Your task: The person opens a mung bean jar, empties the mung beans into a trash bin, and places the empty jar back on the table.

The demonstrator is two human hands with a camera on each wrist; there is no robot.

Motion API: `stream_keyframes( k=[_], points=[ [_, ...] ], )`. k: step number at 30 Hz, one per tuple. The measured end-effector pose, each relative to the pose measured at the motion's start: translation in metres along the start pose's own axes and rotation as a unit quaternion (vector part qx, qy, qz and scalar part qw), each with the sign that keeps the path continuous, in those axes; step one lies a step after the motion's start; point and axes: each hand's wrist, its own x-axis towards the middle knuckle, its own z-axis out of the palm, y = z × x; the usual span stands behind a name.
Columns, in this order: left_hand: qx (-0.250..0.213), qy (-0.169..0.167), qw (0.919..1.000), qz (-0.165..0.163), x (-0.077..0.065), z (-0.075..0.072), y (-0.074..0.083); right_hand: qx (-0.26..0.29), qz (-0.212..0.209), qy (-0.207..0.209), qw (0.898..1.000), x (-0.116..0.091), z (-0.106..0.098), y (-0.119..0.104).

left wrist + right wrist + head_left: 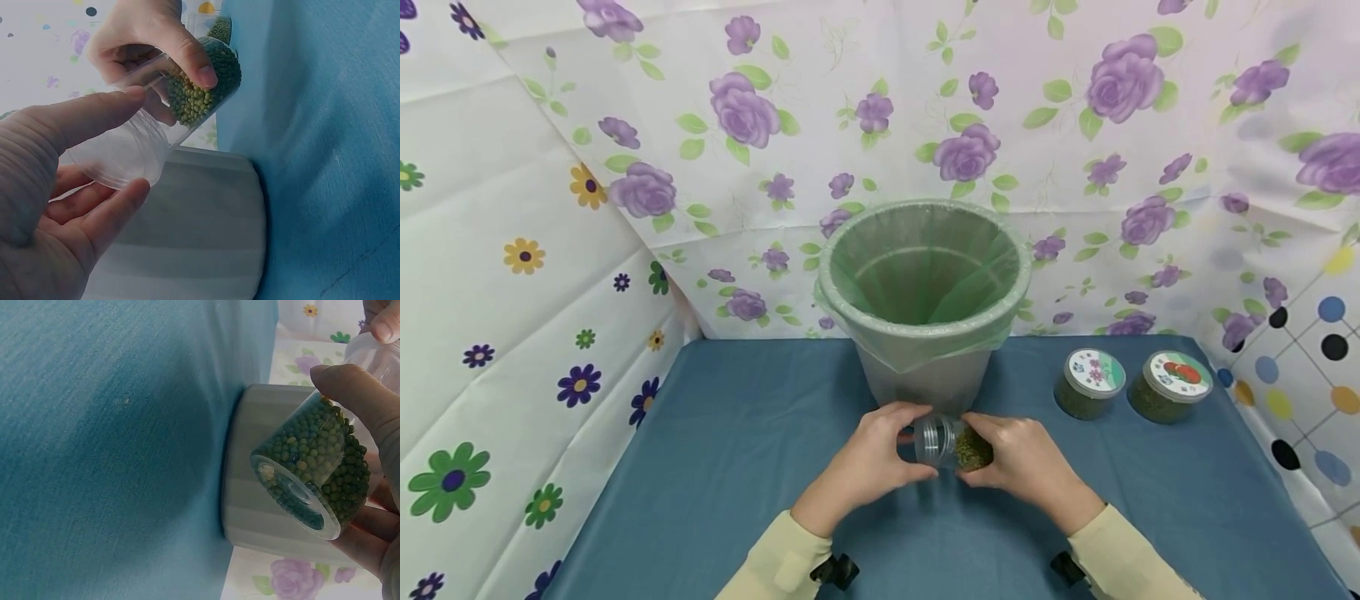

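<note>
In front of the bin, my right hand [1018,454] grips a clear plastic jar of green beans [306,462], thumb on one side and fingers on the other. The jar lies tilted on its side, its mouth turned toward my left hand [876,450]. That left hand holds a clear plastic container [122,153] by its ridged rim, between thumb and fingers. No beans show inside it. The two mouths meet or nearly meet; whether they touch is hard to tell. In the left wrist view the beans [197,94] lie toward the jar's base.
A grey bin [925,375] with a green liner [917,237] stands just beyond my hands. Two lidded jars [1084,396] with dark green contents stand to the right on the blue cloth [737,467]. Flowered sheets [850,100] hang behind and at the sides.
</note>
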Motion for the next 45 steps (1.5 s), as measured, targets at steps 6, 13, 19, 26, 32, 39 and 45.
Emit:
stream_keyframes(
  k=[6,13,19,26,32,39,45],
  points=[
    [-0.001,-0.002,0.9999,-0.011,0.000,0.001,-0.001,0.005,0.004,-0.002,1.000,-0.001,0.001,0.001],
    [0.017,0.025,0.9994,-0.018,-0.004,0.000,-0.006,0.024,0.016,-0.001,1.000,-0.002,0.000,0.002],
    [0.056,0.071,0.9954,-0.031,-0.010,-0.004,-0.013,0.037,0.031,0.007,0.999,-0.002,-0.003,0.004],
    [0.077,0.128,0.9870,-0.058,-0.021,-0.012,-0.027,0.067,0.065,0.016,0.995,-0.004,-0.007,0.008],
    [0.059,0.180,0.9765,-0.103,-0.030,-0.019,-0.043,0.084,0.077,0.024,0.993,-0.007,-0.013,0.013],
    [0.017,0.235,0.9573,-0.168,-0.028,-0.025,-0.067,0.086,0.080,0.056,0.991,-0.006,-0.023,0.024],
    [0.012,0.256,0.9398,-0.226,-0.026,-0.031,-0.086,0.100,0.090,0.062,0.989,-0.008,-0.029,0.027]
  ],
)
